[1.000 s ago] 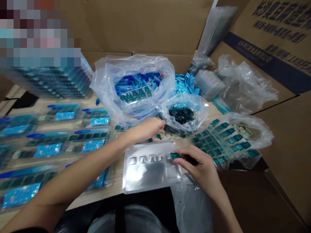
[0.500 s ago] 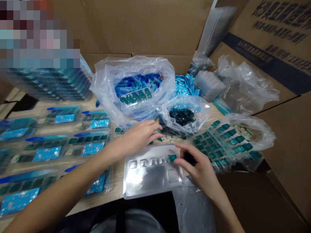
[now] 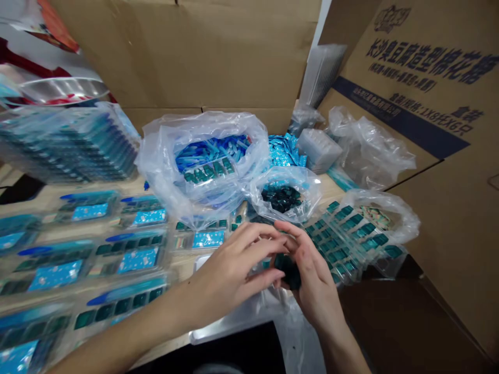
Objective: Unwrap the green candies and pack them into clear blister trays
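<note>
Pieces: dark teal blocks (image 3: 286, 271) are sitting cupped between both hands (light, stiff, likely slick, so best pinched by their edges).
Left hand (image 3: 230, 275): curling closed around them.
Right hand (image 3: 312, 283): gripping them with bent fingers.
Beyond the fingertips: a clear bag (image 3: 312, 195) is slumping open.

The carton flap (image 3: 413, 67) reads 长沙臭豆腐造型棉花糖 in large dark characters, and a line beneath its blue band (image 3: 393, 117) ends 1X8只X6只. The band's white print and the blue cards (image 3: 138, 259) in the trays are too small to read.
</note>
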The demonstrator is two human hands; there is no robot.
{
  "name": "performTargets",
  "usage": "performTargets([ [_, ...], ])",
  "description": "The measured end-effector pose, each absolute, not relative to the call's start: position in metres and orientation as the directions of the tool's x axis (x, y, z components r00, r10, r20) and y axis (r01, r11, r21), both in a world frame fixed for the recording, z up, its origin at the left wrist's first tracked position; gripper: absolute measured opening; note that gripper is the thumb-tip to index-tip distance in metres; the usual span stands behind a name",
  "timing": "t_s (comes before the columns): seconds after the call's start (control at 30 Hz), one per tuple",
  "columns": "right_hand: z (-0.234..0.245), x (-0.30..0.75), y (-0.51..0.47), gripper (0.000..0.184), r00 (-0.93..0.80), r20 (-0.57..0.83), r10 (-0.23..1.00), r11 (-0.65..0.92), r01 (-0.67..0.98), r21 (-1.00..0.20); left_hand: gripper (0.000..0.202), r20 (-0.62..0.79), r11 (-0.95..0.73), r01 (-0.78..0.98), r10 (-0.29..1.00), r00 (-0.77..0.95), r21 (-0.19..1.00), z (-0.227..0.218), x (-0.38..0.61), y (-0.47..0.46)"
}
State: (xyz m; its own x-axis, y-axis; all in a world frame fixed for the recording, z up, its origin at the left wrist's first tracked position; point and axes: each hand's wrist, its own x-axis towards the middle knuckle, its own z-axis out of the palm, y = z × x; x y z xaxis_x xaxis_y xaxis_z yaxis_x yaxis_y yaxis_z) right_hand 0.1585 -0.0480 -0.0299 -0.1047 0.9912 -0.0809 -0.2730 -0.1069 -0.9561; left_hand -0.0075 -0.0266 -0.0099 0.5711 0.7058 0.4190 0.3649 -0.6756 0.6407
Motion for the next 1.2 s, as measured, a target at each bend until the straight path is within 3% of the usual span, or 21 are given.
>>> performTargets([
  [0.13, -0.024, 0.165, -0.052, 0.025, -0.119, -0.008, 0.993, -0.035, -0.225, -0.974, 0.016, 0.468, -0.672, 0.307, 0.710, 0.526, 0.674, -0.013, -0.009, -0.026],
  [0.27, -0.019, 0.171, -0.058, 0.037, -0.109, 0.102, 0.989, 0.090, -0.116, -0.989, 0.019, 0.453, -0.640, 0.298, 0.736, 0.504, 0.708, -0.012, -0.011, -0.028],
  [0.4, -0.015, 0.171, -0.061, 0.050, -0.166, 0.100, 0.981, 0.081, -0.113, -0.990, 0.022, 0.428, -0.679, 0.299, 0.683, 0.592, 0.671, -0.009, -0.012, -0.033],
  [0.5, -0.015, 0.172, -0.061, 0.052, -0.208, 0.088, 0.974, 0.070, -0.093, -0.993, 0.012, 0.414, -0.665, 0.305, 0.694, 0.590, 0.682, -0.006, -0.013, -0.035],
  [0.67, -0.015, 0.175, -0.063, 0.047, -0.203, 0.122, 0.972, 0.119, -0.028, -0.992, 0.014, 0.367, -0.628, 0.283, 0.699, 0.613, 0.725, -0.004, -0.014, -0.036],
  [1.0, -0.011, 0.174, -0.069, 0.031, -0.076, 0.261, 0.962, 0.270, 0.151, -0.951, 0.012, 0.225, -0.299, 0.120, 0.880, 0.419, 0.947, -0.001, -0.020, -0.041],
  [1.2, -0.011, 0.170, -0.068, 0.025, -0.039, 0.228, 0.973, 0.231, 0.113, -0.966, 0.037, 0.255, -0.311, 0.076, 0.877, 0.407, 0.947, -0.009, -0.020, -0.051],
])
